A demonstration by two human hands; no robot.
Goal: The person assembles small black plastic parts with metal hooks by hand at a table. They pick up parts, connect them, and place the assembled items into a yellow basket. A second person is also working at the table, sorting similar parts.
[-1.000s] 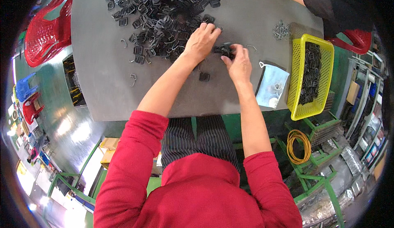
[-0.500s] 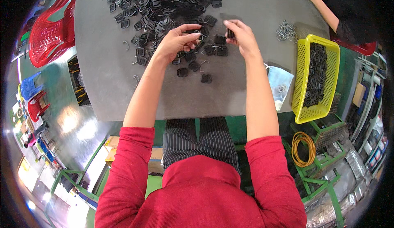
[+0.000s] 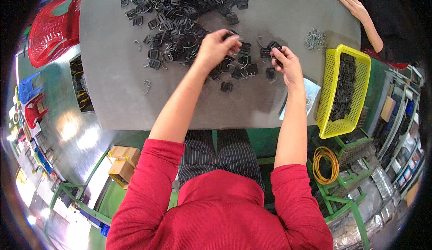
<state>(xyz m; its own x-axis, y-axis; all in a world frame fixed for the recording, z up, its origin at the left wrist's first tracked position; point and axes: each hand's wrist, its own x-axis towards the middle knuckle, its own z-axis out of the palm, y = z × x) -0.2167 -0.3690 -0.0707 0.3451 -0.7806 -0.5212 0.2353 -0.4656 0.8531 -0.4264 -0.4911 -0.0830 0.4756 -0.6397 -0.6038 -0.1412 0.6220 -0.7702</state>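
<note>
Two bare hands are at work over a wide grey table (image 3: 121, 92), which fills most of the scene. Across its far side spreads a big heap of black plastic buckles (image 3: 180, 7), with bent wire clips scattered among them and at the heap's near edge. To the far left of the table stands a red plastic chair (image 3: 54, 25). On the table's right end sits a yellow mesh basket (image 3: 326, 110), its floor lined with a row of black pieces. A small cluster of wire clips (image 3: 315, 38) lies just beyond the basket.

The left hand (image 3: 216, 47) hovers at the near edge of the heap, fingers curled down onto the loose buckles there; whether it actually grips one I cannot tell. The right hand (image 3: 288, 63) is well apart from it, off to the right, fingers pinched on a single black buckle (image 3: 273, 47) held just above the tabletop.

At the far right corner another person's hand (image 3: 353, 4) rests flat on the table.
</note>
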